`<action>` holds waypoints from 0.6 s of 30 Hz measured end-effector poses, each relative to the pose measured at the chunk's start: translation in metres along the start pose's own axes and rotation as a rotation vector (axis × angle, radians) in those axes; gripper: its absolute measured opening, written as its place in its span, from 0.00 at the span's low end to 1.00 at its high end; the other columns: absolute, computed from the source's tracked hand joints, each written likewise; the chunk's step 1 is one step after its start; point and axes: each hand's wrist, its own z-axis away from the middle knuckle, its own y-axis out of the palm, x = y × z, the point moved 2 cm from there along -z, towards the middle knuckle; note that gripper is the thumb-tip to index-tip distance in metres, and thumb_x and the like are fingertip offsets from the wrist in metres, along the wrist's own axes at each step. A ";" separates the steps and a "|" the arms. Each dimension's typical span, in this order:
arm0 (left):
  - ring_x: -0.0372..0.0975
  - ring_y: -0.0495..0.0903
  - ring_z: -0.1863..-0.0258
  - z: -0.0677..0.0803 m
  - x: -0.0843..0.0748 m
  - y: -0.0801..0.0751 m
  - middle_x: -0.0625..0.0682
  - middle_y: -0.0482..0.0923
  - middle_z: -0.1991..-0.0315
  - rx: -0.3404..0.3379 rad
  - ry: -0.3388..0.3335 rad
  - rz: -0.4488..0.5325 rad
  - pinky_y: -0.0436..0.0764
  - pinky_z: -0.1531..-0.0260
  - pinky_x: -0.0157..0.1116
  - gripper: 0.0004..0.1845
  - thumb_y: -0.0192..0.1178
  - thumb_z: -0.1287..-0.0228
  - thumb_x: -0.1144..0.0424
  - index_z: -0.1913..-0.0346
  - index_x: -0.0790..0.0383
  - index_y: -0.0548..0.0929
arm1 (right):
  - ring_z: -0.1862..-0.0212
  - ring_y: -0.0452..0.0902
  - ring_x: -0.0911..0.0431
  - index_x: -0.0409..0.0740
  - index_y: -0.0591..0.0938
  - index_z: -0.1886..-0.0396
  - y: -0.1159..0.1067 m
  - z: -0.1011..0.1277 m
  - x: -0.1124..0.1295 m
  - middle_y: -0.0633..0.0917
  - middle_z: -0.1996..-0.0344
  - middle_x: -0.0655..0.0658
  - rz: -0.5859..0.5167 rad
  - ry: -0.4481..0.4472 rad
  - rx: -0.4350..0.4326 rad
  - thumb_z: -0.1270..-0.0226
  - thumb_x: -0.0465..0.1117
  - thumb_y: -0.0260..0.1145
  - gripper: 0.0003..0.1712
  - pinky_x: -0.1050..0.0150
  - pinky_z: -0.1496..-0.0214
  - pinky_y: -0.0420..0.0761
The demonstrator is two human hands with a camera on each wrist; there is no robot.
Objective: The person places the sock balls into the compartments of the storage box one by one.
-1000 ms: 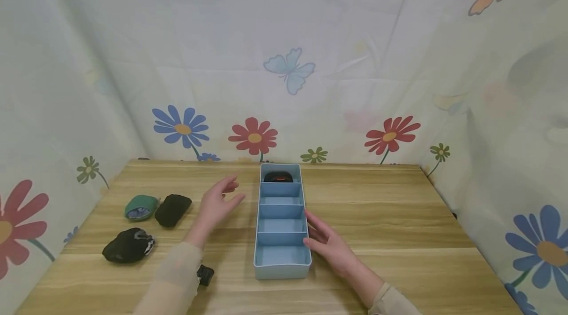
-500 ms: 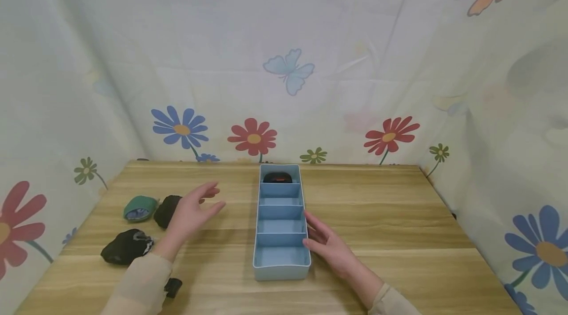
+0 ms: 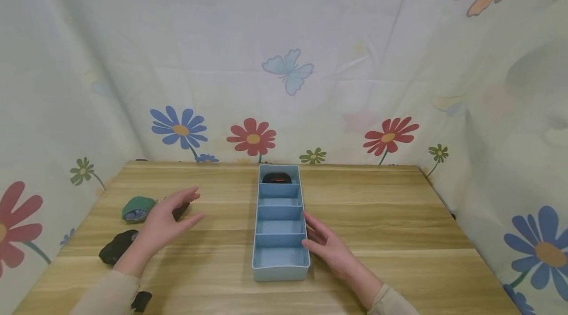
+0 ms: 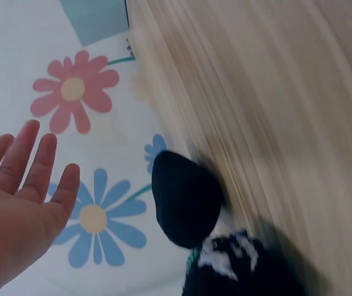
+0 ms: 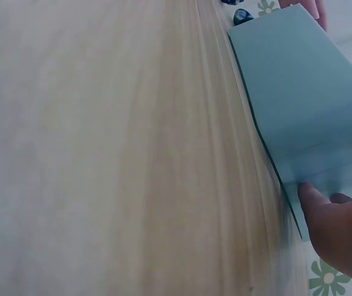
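Note:
A long light-blue divided tray [image 3: 280, 269] stands lengthwise at the table's middle; its far compartment holds a dark rolled item [image 3: 277, 177]. My right hand [image 3: 326, 245] rests with straight fingers against the tray's right wall [image 5: 299, 111]. My left hand [image 3: 164, 219] hovers open over the table's left side, above a black rolled bundle [image 3: 180, 210] [image 4: 185, 197] that it partly hides. A green rolled bundle [image 3: 138, 207] lies just left of it, and another black bundle [image 3: 116, 252] with white marks [image 4: 238, 271] lies nearer to me.
The wooden table [image 3: 390, 216] is fenced by flower-printed cloth walls [image 3: 284, 83] at the back and both sides. A small black object [image 3: 142, 301] sits under my left sleeve near the front edge.
My left hand has drawn away from the tray, leftward and toward me, and now hangs over the rolled bundles. The right hand and tray have stayed put.

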 end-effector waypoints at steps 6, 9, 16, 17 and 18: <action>0.43 0.76 0.43 0.011 0.010 -0.018 0.53 0.81 0.44 0.002 0.017 -0.021 0.71 0.45 0.30 0.37 0.71 0.39 0.52 0.30 0.60 0.71 | 0.25 0.52 0.40 0.39 0.56 0.22 -0.001 0.000 -0.001 0.55 0.23 0.37 -0.005 -0.005 -0.002 0.30 0.30 0.63 0.41 0.58 0.31 0.64; 0.31 0.74 0.44 0.016 0.017 -0.026 0.53 0.82 0.45 -0.018 0.047 -0.005 0.66 0.49 0.19 0.36 0.72 0.40 0.57 0.31 0.61 0.72 | 0.25 0.52 0.40 0.39 0.56 0.22 -0.002 0.000 -0.001 0.55 0.23 0.37 -0.001 -0.007 -0.004 0.31 0.30 0.64 0.42 0.58 0.31 0.65; 0.18 0.68 0.44 0.030 0.040 -0.042 0.51 0.81 0.43 -0.026 0.083 0.070 0.65 0.49 0.16 0.37 0.73 0.42 0.65 0.29 0.58 0.70 | 0.25 0.53 0.39 0.40 0.56 0.22 -0.002 0.000 -0.001 0.55 0.24 0.36 0.011 -0.009 0.000 0.30 0.32 0.64 0.42 0.59 0.32 0.66; 0.18 0.68 0.44 0.032 0.043 -0.045 0.48 0.80 0.43 -0.020 0.077 0.076 0.64 0.49 0.16 0.37 0.73 0.42 0.65 0.29 0.57 0.70 | 0.25 0.53 0.39 0.40 0.56 0.22 -0.002 0.000 -0.001 0.55 0.23 0.36 0.010 -0.008 0.002 0.30 0.32 0.64 0.42 0.59 0.31 0.66; 0.17 0.68 0.44 0.035 0.046 -0.049 0.44 0.80 0.42 -0.013 0.072 0.074 0.65 0.50 0.16 0.37 0.73 0.42 0.66 0.29 0.56 0.70 | 0.25 0.53 0.39 0.40 0.55 0.22 -0.002 0.000 -0.001 0.54 0.23 0.36 0.011 -0.006 0.004 0.30 0.32 0.64 0.42 0.59 0.31 0.66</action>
